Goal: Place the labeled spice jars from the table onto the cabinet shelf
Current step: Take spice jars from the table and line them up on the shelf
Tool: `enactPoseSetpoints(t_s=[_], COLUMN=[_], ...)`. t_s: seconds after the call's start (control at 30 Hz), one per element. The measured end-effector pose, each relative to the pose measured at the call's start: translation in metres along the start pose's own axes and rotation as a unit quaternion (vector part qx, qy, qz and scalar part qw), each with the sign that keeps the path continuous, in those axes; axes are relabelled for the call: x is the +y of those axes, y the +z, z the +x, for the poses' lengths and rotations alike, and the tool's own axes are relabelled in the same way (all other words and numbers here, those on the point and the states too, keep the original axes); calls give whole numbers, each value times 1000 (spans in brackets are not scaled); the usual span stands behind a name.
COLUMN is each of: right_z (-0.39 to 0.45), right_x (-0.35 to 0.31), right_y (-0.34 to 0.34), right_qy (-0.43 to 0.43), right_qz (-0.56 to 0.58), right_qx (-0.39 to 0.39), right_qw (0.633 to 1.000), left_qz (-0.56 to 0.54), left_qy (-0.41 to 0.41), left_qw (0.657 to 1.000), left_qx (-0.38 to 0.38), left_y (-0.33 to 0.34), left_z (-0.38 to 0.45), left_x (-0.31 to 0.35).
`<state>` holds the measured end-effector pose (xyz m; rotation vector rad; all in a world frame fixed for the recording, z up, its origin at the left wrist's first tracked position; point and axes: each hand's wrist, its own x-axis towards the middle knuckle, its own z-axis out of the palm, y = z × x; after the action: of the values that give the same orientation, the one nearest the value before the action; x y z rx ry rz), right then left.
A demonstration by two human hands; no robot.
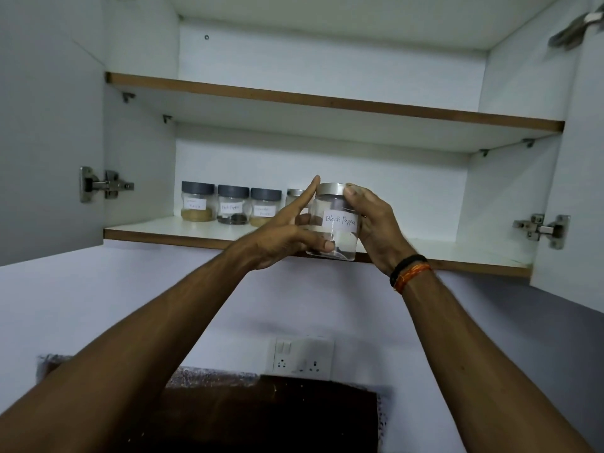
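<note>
2 hands are up at the open white wall cabinet, both on the clear glass jar with the brushed silver lid and a white "Black Pepper" label [335, 222]. That jar is at the front edge of the lower white shelf with the brown front strip [170, 235], roughly mid-width; can't tell if its base is actually resting on the board or just in front of it.

The right hand [376, 227] wraps the jar's right side, thumb up by the lid rim, other fingers curled behind the glass. The left hand [287, 230] has its thumb pressed low on the jar's left front, while its index finger sticks out straight and touches the lid's left edge. Its other fingers show through the glass behind the jar.

Further back on the left of that same shelf, 3 clear jars with dark grey lids and white labels [232, 204] stand in a row, and 1 more silver-lidded jar [294, 197] peeks out right behind the left hand.

Upper shelf [327, 99] is above. A white wall socket plate [300, 358] sits low on the wall, and the right wrist has a black and orange thread band [410, 273].
</note>
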<state>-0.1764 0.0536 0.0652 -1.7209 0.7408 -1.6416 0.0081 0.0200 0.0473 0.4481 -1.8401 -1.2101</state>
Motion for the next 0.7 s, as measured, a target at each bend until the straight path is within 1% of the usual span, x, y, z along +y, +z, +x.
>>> enactPoseSetpoints(t_s=[0.17,0.27,0.37,0.5,0.7], right_z=[11,18,25,36,50], right_x=[11,17,21,23,23], right_y=[-6,-11,-13,-14,-25], right_qy=[-11,-12,-16,-11,-17], right_qz=[11,18,17,33,49], right_qx=[20,24,21,23,-21], right_qw=[1000,999,1000,999,998], left_qz=[-4,15,62,139,157], left_qy=[-3,2,7,-2,-5], left_qw=[1000,1000,996,988,986], left_qx=[-22,20,59,67,54], left_y=[-13,-15,-15,-16,-22], left_z=[17,29,42,60,80], left_x=[1,9,19,33,49])
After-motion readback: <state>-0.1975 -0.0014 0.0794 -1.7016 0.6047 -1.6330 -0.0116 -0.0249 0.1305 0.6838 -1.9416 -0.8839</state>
